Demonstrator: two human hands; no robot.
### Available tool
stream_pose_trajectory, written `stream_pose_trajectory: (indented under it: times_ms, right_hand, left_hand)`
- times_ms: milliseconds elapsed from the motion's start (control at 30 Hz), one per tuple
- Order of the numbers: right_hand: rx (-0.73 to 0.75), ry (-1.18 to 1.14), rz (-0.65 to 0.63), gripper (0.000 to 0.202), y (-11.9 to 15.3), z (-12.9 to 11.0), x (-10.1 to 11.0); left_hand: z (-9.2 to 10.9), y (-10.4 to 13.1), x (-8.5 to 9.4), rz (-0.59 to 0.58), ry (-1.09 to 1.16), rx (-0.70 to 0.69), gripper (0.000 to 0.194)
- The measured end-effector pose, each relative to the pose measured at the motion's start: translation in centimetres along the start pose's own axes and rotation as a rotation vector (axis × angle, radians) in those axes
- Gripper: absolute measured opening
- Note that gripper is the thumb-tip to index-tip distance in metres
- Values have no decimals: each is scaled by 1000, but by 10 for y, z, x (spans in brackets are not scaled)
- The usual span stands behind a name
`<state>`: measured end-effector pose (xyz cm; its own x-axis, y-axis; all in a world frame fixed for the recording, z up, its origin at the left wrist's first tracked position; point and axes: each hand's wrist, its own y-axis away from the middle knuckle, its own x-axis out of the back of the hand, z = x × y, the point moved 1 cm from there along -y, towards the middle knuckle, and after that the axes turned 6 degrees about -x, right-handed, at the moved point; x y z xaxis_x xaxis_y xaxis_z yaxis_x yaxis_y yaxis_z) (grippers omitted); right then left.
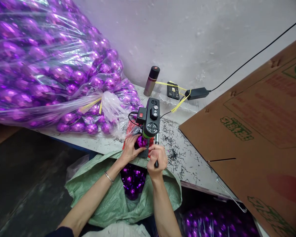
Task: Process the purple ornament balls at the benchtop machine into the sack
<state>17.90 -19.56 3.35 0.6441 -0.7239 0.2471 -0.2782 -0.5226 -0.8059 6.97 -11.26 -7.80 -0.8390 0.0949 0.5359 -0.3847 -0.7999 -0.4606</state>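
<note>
Left hand, fingers curled, holds a purple ball beneath a black machine; right hand makes a fist around the lever.
A tied clear bag bulges with faceted balls at ten o'clock from the machine; an open green sack holds more at six o'clock.

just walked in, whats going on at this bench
The left hand steadies a shiny purple ball beneath a small black machine, while the right hand grips a lever beside it. More purple balls show in an open green sack below. Thin dark scraps litter the bench.
</note>
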Motion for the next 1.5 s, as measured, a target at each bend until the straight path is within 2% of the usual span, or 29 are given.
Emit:
stream_pose_trajectory:
  times_ms: [167,533,1033,1333,1500]
  right_hand:
    - [-2,-3,32,25,14,12,-6]
    - [-15,-35,57,27,25,20,-10]
    - [-23,-72,96,27,29,24,-15]
    - [44,-60,85,27,32,29,-18]
    - [84,-44,51,29,17,18,-11]
  left_hand:
    - [1,0,1,0,6,3,59]
    - [4,-1,2,0,28,23,55]
    - [2,-1,-2,16,41,18,57]
    - [0,-1,-3,24,32,4,55]
    - [-1,-2,-4,19,36,3,57]
